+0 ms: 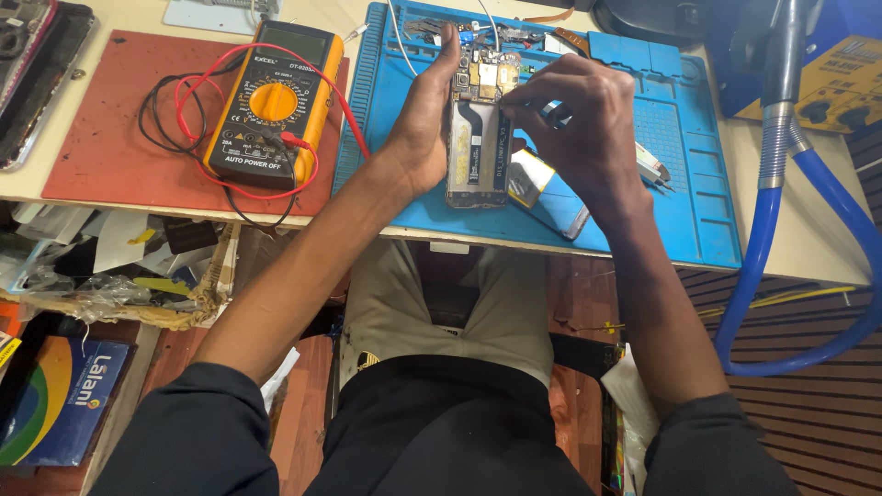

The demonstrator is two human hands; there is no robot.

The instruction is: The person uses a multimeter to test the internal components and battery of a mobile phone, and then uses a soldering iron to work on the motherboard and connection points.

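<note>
My left hand (424, 129) cups the left edge of the opened phone (478, 138), fingers curled shut around its frame, holding it on the blue mat (680, 174). My right hand (588, 129) comes in from the right, fingertips (514, 96) pinched together at the phone's far end on the circuit board; what they grip is too small to tell. A yellow meter (271, 106) lies to the left on the red mat (101, 147).

Electronics repair workshop. Table (808, 239) carries a blue ridged work mat (698, 184), yellow multimeter (273, 103) with red and black leads, an opened phone (480, 138), and a blue flexible hose (763, 248). Clutter underneath.
</note>
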